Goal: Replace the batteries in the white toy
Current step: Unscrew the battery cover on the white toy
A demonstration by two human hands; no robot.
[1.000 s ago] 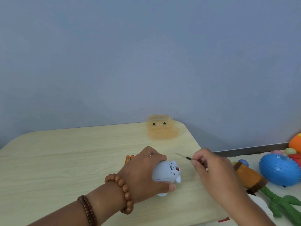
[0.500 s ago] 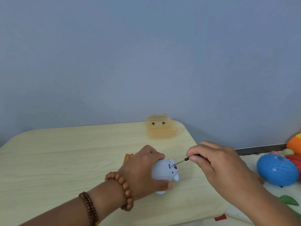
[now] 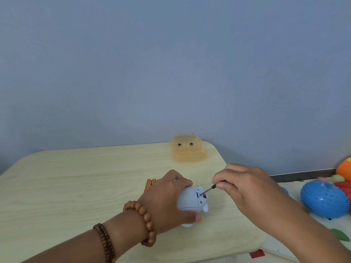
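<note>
Soft, even light, faint shadows, slightly hazy, wide-angle bending at edges.

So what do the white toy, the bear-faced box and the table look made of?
White toy: smooth moulded plastic, matte. Bear-faced box: translucent orange plastic, since light passes through. Table: pale wood grain, likely laminate.

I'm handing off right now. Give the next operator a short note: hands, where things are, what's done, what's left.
Left hand: clamps the white toy on the table.
Right hand: pinches a small screwdriver, tip at the toy's underside.
Batteries: on the table behind the left hand.
Bear-shaped box: far edge, untouched.
Done: tool placed at the cover.
Left: open the cover, swap batteries, close it.
</note>
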